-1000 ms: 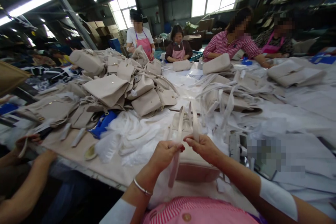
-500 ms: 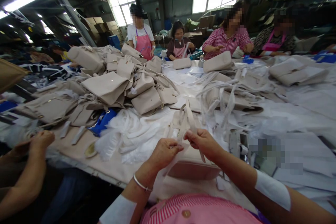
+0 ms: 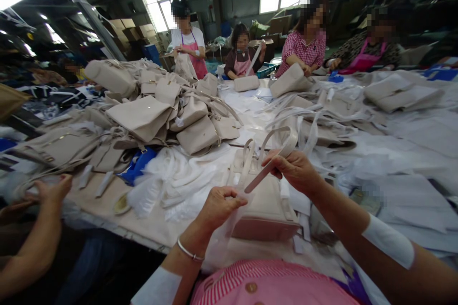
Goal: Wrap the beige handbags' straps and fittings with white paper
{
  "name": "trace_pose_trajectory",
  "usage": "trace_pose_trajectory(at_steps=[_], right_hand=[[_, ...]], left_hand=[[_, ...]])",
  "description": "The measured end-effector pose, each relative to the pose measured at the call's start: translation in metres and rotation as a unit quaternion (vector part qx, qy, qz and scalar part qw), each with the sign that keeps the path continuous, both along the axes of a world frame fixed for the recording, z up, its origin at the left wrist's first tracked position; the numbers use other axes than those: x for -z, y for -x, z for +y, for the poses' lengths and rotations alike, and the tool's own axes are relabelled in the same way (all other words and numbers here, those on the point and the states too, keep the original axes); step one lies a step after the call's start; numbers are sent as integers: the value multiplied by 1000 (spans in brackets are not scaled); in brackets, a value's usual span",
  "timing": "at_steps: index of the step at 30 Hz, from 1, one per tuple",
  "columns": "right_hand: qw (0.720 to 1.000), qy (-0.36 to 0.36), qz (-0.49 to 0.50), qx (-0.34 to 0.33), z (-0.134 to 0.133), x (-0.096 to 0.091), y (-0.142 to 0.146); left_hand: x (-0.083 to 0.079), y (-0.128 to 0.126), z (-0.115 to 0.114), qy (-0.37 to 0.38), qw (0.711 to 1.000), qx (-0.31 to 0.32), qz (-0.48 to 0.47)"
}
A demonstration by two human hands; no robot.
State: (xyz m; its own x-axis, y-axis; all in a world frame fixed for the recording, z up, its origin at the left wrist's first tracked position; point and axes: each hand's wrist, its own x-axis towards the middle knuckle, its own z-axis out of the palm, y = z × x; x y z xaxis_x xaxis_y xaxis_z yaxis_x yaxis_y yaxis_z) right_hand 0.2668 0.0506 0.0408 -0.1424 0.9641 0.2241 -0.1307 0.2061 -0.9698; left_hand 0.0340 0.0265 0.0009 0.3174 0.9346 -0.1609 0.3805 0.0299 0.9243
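Observation:
A beige handbag (image 3: 265,212) lies in front of me on the table, its base facing me. My right hand (image 3: 291,167) is closed on the bag's strap (image 3: 263,174), whose free end points down to the left and whose upper part loops above the bag. Just left of that strap end, my left hand (image 3: 223,207) pinches a thin translucent plastic sleeve (image 3: 229,231) that hangs down beside the bag. The strap tip is close to the sleeve's top; whether it is inside I cannot tell.
A large heap of beige bags (image 3: 143,114) rises at the left back. White plastic sleeves (image 3: 179,181) are piled left of my bag, beside a blue object (image 3: 138,164). White sheets (image 3: 415,205) cover the right. A co-worker's hand (image 3: 53,188) is at far left; several people work opposite.
My right hand has moved up and to the right with the strap, which now forms a wide loop. My left hand stays nearly in place with the sleeve.

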Motion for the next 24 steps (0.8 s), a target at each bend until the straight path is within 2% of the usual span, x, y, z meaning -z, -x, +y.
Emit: trace_pose_trajectory(at_steps=[8,13,15,17,19,21,22,24], right_hand=[[996,-19,-88,-19,4,15,6],[977,-64,-199,-51,-15,33,32],[973,-59,-217,-57,-22,42,40],[984,-3,-176,-29,-22,49,41],[992,112,-63,-7,-14,52,38],[970,232,65,-11,-6,54,36],[956,270,111,-13,-3,55,37],[951,281,127,-9,-4,57,42]], left_hand=[[-10,-1,-2,26,1000,2,-5],[-8,-4,-2,-10,1000,10,11],[-5,-3,-2,-18,1000,8,12],[-2,-1,-4,-18,1000,8,6],[1,2,-7,-14,1000,16,5],[2,4,-10,-8,999,32,14],[3,5,-11,-7,999,40,20],[3,6,-13,-12,999,47,23]])
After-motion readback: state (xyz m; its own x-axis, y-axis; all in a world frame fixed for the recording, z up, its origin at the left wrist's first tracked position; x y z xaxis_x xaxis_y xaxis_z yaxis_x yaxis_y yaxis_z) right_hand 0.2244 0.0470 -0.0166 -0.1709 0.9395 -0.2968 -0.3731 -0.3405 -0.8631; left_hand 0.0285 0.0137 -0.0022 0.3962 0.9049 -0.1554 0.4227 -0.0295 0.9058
